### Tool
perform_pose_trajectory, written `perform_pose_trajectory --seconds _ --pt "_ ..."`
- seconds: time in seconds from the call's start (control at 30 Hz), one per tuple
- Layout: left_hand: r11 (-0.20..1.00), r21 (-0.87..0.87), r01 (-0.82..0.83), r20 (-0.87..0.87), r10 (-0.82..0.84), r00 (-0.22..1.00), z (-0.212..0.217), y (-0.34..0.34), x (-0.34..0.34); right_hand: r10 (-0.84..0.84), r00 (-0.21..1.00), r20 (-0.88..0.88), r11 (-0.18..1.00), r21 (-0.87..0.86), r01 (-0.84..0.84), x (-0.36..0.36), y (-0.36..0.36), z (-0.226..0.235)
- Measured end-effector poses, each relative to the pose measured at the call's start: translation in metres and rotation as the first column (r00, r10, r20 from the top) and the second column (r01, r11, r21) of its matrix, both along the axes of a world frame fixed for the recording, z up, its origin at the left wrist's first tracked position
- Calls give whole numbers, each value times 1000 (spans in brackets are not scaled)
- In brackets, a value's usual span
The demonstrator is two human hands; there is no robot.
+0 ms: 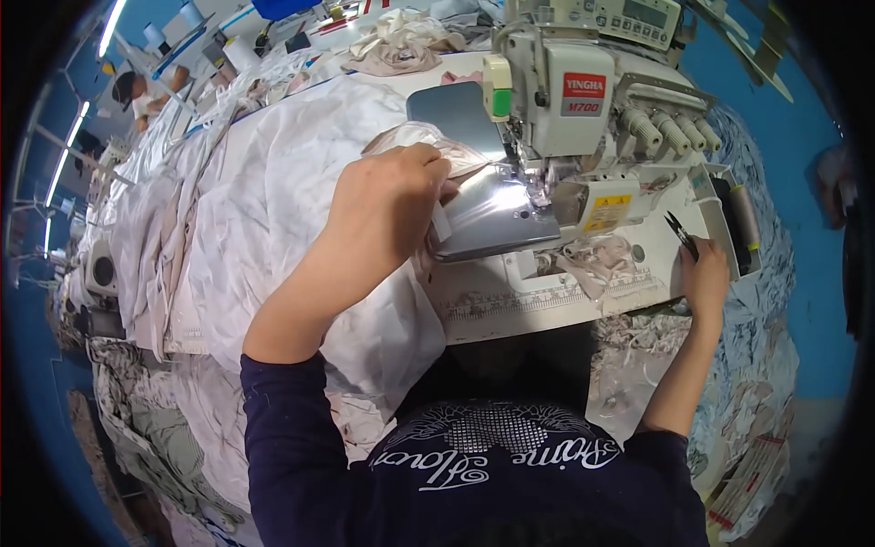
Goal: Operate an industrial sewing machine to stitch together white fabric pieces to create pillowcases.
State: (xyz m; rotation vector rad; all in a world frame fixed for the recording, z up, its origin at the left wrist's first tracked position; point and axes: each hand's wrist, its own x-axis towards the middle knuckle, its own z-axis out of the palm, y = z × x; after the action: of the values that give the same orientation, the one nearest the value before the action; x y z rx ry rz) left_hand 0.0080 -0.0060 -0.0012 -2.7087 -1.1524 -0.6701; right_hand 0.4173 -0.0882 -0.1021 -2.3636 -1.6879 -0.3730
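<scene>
My left hand (387, 205) is closed on a pale beige fabric piece (415, 137) with a small white tag, pressing it on the shiny metal bed (497, 219) of a white overlock sewing machine (570, 100). The fabric's edge runs toward the lit needle area (538, 191). My right hand (706, 273) rests at the table's right edge and grips small black thread snips (679, 232), blades pointing up.
A large heap of white cloth (264, 191) covers the table's left side. Beige scraps (592, 260) lie under the machine. More garments (401, 46) lie at the back. A dark thread cone tray (734, 219) stands right. Another person (137, 91) sits far left.
</scene>
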Motion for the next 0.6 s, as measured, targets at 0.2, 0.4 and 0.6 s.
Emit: perform_pose_trajectory --seconds 0.2,0.4,0.6 --pt "999 54 -6 182 -4 983 -5 8 4 96 975 201 989 90 -116 20 16 -13" --pt "991 -133 15 130 3 992 -9 25 -10 8 928 -373 965 247 90 22 -1 -8" --pt "941 -327 84 140 -40 989 11 21 -14 445 663 -601 866 478 -148 -79 -31 19"
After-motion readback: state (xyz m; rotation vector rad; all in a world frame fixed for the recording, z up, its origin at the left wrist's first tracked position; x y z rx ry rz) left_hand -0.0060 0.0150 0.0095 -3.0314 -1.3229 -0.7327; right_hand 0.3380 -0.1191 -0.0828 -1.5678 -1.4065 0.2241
